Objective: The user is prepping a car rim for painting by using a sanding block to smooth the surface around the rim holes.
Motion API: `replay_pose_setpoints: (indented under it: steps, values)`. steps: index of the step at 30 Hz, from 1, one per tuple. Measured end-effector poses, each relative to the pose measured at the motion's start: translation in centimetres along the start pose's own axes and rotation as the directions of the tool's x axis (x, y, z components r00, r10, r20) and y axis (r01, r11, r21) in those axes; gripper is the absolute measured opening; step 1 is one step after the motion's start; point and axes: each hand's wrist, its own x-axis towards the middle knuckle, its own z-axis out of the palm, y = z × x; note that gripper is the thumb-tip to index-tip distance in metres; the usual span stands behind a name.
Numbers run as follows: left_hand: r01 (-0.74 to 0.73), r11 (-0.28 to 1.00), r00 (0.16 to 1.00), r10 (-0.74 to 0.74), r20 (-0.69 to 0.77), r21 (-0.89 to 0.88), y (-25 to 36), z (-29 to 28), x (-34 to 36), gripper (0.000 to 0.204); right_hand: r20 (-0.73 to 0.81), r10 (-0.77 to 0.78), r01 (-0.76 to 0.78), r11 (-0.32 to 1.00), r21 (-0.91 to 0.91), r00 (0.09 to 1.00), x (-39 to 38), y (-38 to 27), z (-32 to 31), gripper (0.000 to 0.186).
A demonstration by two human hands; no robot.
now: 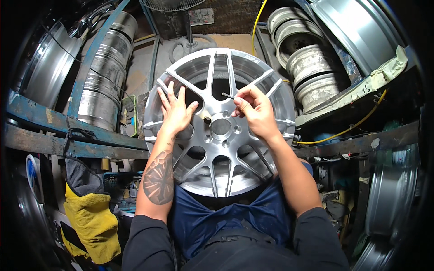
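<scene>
A bare silver alloy wheel rim (221, 112) with several split spokes lies face up in front of me, over my lap. My left hand (177, 110) is spread open on its left spokes, fingers pointing to the far edge, holding nothing. Above the upper right spokes, my right hand (254, 108) pinches a thin, dark, short rod-like piece (227, 95) between thumb and fingers. Its tip points left, and its exact kind is too small to tell. Beside the centre bore, a small cream-coloured piece with a dark end (206, 118) sits at one of the bolt holes.
Silver wheel barrels are stacked at the left (101, 86) and at the right (312, 67). Blue metal frame bars (77, 135) flank me. A yellow hose (357, 126) curves along the right. A yellow and grey cloth (92, 217) hangs at lower left. A fan (172, 3) stands at the far end.
</scene>
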Motion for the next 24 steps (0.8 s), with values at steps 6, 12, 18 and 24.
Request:
replay_pose_setpoints:
  steps: [6, 12, 18, 24]
  values:
    - [-0.042, 0.999, 0.998, 0.043, -0.053, 0.034, -0.9, 0.6, 0.8, 0.068, 0.051, 0.155, -0.16, 0.98, 0.119, 0.987, -0.2, 1.4, -0.5, 0.012]
    - [-0.085, 0.978, 0.996, 0.084, 0.016, 0.191, 0.0, 0.0, 0.5, 0.056, 0.08, 0.237, -0.249, 0.945, 0.21, 0.968, -0.3, 1.7, -0.5, 0.014]
    - [0.059, 0.989, 0.997, -0.064, 0.036, 0.138, 5.3, -4.8, -0.7, 0.041, 0.073, 0.255, -0.265, 0.923, 0.279, 0.964, 0.7, 2.0, 1.1, 0.015]
    - [-0.043, 0.569, 0.99, 0.132, 0.04, -0.822, 6.9, -7.0, -2.1, 0.023, 0.133, 0.256, -0.286, 0.895, 0.341, 0.958, 1.0, 1.8, 1.5, 0.016]
